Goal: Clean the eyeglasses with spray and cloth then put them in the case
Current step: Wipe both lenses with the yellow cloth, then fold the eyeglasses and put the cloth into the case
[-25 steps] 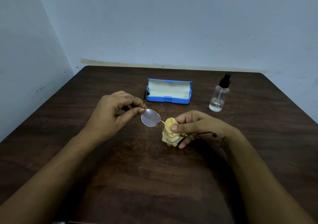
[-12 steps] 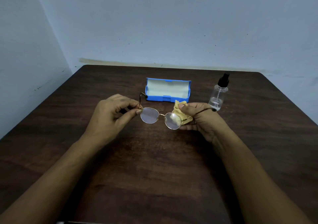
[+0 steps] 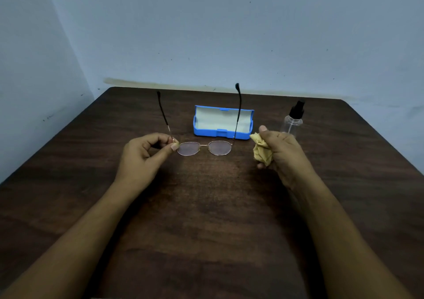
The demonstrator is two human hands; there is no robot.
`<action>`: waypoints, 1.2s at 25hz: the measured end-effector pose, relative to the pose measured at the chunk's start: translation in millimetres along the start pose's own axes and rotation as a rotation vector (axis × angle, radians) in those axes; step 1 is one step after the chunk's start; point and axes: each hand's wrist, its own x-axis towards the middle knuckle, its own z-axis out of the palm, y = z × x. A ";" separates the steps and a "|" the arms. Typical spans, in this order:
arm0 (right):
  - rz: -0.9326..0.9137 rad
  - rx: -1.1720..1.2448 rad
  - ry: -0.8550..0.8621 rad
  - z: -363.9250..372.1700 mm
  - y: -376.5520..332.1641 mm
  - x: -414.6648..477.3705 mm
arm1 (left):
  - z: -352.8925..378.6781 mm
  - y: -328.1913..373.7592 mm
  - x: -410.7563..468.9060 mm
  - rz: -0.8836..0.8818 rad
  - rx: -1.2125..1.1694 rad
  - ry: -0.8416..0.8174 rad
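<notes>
over the table point(image 3: 206, 207), left hand point(image 3: 142, 158) pinches the eyeglasses point(image 3: 204, 147) by the hinge; right hand point(image 3: 282, 154) grips the cloth point(image 3: 261, 149), near the case point(image 3: 222, 124).

The lower part of the spray bottle point(image 3: 293, 119) is hidden behind the right hand point(image 3: 285, 153), so its liquid level cannot be told. Much of the cloth point(image 3: 261, 149) is buried inside that hand's curled fingers. The left hand point(image 3: 143, 156) covers the hinge end of the eyeglasses point(image 3: 218, 147) that it pinches. The picture's lower edge cuts off the counter point(image 3: 206, 218) and both forearms.
</notes>
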 end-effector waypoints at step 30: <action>0.080 -0.599 0.039 -11.3 -2.2 -7.2 | 3.3 -9.9 -0.7 -0.102 -0.205 0.033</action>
